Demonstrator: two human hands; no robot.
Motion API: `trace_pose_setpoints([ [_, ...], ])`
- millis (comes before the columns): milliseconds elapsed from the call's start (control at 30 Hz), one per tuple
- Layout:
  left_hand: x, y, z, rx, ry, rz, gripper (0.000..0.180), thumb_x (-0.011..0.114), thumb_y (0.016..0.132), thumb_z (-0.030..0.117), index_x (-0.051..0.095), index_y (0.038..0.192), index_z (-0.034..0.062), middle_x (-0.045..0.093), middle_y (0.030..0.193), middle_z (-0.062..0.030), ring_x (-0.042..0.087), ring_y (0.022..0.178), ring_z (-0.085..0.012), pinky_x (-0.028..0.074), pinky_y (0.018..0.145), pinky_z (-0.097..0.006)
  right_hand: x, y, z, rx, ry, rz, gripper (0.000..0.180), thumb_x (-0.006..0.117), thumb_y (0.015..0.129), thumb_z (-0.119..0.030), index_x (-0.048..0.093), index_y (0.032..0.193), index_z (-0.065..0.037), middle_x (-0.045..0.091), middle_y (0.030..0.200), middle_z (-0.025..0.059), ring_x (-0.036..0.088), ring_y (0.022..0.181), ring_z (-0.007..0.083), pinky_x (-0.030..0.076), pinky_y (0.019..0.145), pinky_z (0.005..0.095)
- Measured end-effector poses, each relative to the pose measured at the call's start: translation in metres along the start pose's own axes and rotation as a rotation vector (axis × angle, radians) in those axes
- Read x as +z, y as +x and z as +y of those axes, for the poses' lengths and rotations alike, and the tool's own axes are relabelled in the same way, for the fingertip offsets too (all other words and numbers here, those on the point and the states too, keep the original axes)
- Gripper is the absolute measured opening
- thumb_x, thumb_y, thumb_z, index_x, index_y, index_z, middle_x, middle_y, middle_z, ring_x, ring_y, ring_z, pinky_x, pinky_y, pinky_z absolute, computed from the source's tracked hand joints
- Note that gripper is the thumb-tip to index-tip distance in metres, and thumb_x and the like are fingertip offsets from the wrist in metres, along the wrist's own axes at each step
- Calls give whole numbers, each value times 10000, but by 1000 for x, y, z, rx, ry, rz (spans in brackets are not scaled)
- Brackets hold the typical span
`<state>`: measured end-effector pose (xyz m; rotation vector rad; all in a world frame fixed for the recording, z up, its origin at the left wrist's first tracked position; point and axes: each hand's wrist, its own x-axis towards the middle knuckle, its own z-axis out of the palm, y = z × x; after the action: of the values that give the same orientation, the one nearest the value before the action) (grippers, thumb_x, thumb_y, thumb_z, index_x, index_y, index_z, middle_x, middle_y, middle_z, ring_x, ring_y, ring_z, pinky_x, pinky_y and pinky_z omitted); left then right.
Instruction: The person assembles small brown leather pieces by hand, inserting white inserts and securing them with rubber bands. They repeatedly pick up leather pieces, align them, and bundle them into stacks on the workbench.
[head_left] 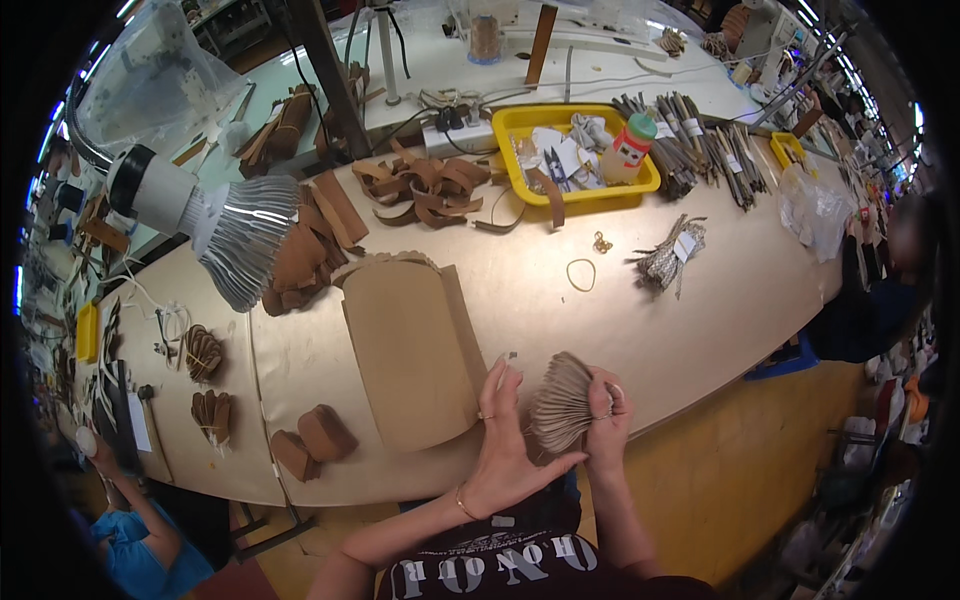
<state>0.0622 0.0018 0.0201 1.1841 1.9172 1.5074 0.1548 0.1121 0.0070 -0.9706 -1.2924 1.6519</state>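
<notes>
In my right hand [607, 432] is a fanned stack of thin grey-beige strips [561, 402], gripped at its right side with the thumb and fingers. My left hand [508, 452] is just left of the stack, its fingers stretched up and its thumb spread toward the strips. Nothing is held in it. Close to its fingertips lies the right edge of a pile of large tan panels [408, 350] with rounded ends. Two small stacks of brown pieces [327, 432] rest farther left on the table.
A lamp with a ribbed metal head [245, 235] hangs over the left. At the back, a yellow tray [508, 160] holds snips and a bottle. Brown strips [430, 190], a rubber band [581, 274] and a tied bundle [662, 265] lie about. Other people [150, 545] sit at both sides.
</notes>
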Motion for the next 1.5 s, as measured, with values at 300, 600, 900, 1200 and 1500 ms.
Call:
trace_pose_setpoints([
  [300, 18, 21, 5, -307, -948, 168, 546, 796, 775, 91, 535, 1240, -26, 650, 1122, -92, 635, 985, -154, 535, 863, -319, 31, -22, -15, -244, -108, -68, 330, 582, 943, -154, 586, 1208, 44, 586, 1230, 143, 553, 1120, 216, 427, 957, 320],
  [600, -7, 41, 10, -393, -1033, 52, 403, 733, 809, -7, 585, 1184, 3, 675, 1060, -61, 645, 940, -125, 557, 820, -287, 13, -20, -35, -394, -335, -155, 260, 604, 907, -133, 679, 1127, -16, 541, 1230, 156, 514, 1064, 248, 411, 922, 361],
  [900, -4, 33, -18, -569, -1433, -21, 514, 647, 868, 73, 451, 1340, 18, 599, 1208, -134, 617, 1111, -257, 543, 900, -366, 4, -1, -40, 72, 495, -5, 234, 566, 962, -139, 612, 1146, 0, 620, 972, 51, 561, 844, 110, 456, 751, 279],
  [1200, 0, 30, -12, -370, -988, 79, 498, 719, 803, -13, 526, 1262, -4, 638, 1134, -82, 624, 1027, -159, 528, 882, -320, 15, -21, -41, 15, -99, -31, 390, 656, 895, -56, 533, 1256, 28, 629, 899, 62, 583, 813, 103, 476, 749, 258],
  [1500, 0, 30, 0, -350, -952, 153, 332, 714, 821, -10, 611, 1137, -6, 674, 1000, -41, 638, 875, -98, 541, 767, -242, 15, -20, -45, -476, -601, -95, 294, 742, 802, -62, 674, 1077, 17, 676, 954, 134, 669, 876, 262, 530, 761, 321],
])
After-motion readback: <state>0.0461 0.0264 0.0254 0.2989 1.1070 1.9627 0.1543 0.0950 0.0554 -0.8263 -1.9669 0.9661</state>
